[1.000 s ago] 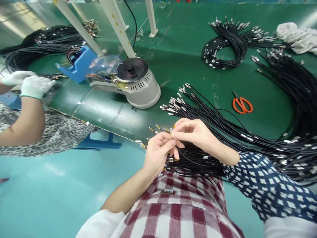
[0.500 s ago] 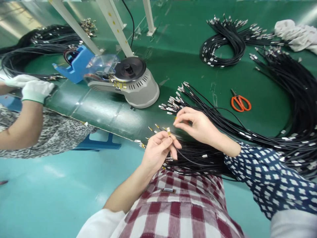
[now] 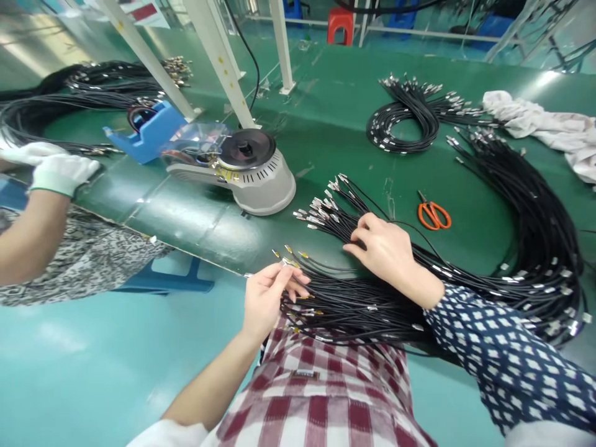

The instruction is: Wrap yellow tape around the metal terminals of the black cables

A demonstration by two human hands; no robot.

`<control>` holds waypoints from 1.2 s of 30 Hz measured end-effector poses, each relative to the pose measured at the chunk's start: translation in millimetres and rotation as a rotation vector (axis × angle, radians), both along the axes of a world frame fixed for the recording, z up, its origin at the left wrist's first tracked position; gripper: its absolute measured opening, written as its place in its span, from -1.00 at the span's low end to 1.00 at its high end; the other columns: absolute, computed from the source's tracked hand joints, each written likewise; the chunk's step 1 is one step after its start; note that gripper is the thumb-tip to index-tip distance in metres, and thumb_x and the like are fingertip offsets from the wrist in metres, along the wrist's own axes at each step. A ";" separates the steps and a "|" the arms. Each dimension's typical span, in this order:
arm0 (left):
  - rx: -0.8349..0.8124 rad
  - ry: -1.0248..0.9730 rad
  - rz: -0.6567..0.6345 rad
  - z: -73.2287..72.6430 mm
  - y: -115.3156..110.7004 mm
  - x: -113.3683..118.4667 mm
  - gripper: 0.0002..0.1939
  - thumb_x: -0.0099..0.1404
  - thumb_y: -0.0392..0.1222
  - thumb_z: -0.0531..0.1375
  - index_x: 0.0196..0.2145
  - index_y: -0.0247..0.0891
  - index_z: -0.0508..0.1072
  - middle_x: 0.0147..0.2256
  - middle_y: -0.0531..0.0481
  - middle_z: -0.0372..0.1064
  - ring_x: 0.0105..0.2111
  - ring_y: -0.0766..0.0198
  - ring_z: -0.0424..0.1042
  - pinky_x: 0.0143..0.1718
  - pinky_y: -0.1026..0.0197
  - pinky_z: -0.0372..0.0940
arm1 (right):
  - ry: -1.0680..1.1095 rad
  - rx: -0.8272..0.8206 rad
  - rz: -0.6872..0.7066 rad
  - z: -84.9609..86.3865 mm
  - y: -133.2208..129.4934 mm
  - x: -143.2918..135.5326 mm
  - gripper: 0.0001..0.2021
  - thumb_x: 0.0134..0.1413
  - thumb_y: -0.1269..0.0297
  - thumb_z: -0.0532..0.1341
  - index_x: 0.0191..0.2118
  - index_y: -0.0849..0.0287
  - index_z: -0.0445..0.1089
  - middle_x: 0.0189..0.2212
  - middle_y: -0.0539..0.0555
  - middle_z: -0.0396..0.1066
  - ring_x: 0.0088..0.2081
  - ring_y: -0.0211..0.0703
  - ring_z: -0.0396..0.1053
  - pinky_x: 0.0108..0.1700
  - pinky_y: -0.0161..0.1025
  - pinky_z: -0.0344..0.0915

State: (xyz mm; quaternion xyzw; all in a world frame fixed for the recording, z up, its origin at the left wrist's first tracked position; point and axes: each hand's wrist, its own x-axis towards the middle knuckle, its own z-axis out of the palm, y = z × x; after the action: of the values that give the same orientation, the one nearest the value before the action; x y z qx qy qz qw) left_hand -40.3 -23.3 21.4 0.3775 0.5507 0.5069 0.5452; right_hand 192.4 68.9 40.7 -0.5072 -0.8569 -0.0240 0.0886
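Note:
Black cables with yellow-marked metal ends point(image 3: 354, 298) lie in a thick bundle along the table's front edge. My left hand point(image 3: 272, 292) pinches one cable by its metal end, at the left end of this bundle. Behind it, a second bundle with silvery connectors point(image 3: 326, 214) points to the left. My right hand point(image 3: 382, 245) rests on the cables of that second bundle, its thumb and fingers bent around some of them; the fingertips are partly hidden among the cables.
A grey round tape machine point(image 3: 265, 186) and a blue tape holder point(image 3: 149, 133) stand at the left. Orange-handled scissors point(image 3: 434, 216), a coiled cable bundle point(image 3: 403, 127) and a white cloth point(image 3: 535, 121) lie right. A co-worker's gloved hand point(image 3: 63, 171) is far left.
The view has tilted up, showing more beyond the table. My right hand has moved from beside my left hand onto the rear bundle. My left hand has shifted left, still pinching a cable end.

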 end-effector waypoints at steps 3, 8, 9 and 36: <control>0.065 0.354 -0.006 -2.1 -5.8 -10.6 -0.67 0.36 -0.10 0.16 -0.53 -0.29 0.42 -0.64 0.05 0.39 -0.62 0.37 0.35 -0.51 0.32 0.21 | -0.117 0.046 0.060 -8.8 1.4 -8.9 -0.77 0.22 0.23 0.21 -0.39 0.23 0.50 -0.20 0.16 0.43 -0.27 -0.10 0.37 -0.34 -0.15 0.07; 0.226 0.747 0.083 7.0 -18.3 -20.1 -0.57 0.25 -0.19 0.25 -0.72 -0.26 0.25 -0.72 0.16 0.04 -0.65 0.44 0.03 -0.56 0.30 0.02 | 0.026 0.071 0.014 -12.9 2.6 -7.6 -0.73 0.26 0.30 0.13 -0.44 0.20 0.47 -0.26 0.08 0.46 -0.36 -0.19 0.36 -0.34 -0.16 0.07; 0.283 0.743 0.137 10.5 -19.0 -18.5 -0.54 0.20 -0.21 0.29 -0.75 -0.26 0.21 -0.71 0.16 0.00 -0.64 0.43 -0.02 -0.56 0.29 0.00 | 0.102 0.053 -0.008 -11.3 0.9 -5.5 -0.75 0.24 0.27 0.16 -0.43 0.18 0.47 -0.25 0.06 0.47 -0.39 -0.22 0.35 -0.35 -0.17 0.09; -0.122 -0.412 -0.335 29.4 16.3 16.0 -0.75 0.22 -0.06 0.32 -0.36 -0.36 0.55 -0.56 0.00 0.38 -0.66 0.47 0.21 -0.59 0.36 0.07 | 1.190 -0.825 0.123 23.8 -17.5 -43.2 -0.86 0.03 0.20 0.35 -0.38 0.16 0.54 -0.24 0.09 0.40 -0.36 -0.24 0.35 -0.30 -0.22 0.34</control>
State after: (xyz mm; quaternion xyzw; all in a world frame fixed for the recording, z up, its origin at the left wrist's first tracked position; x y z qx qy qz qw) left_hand -24.3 -7.1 50.8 0.3186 0.3874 0.4416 0.7439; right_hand 149.1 51.4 64.5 -0.3775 -0.6300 0.5860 0.3423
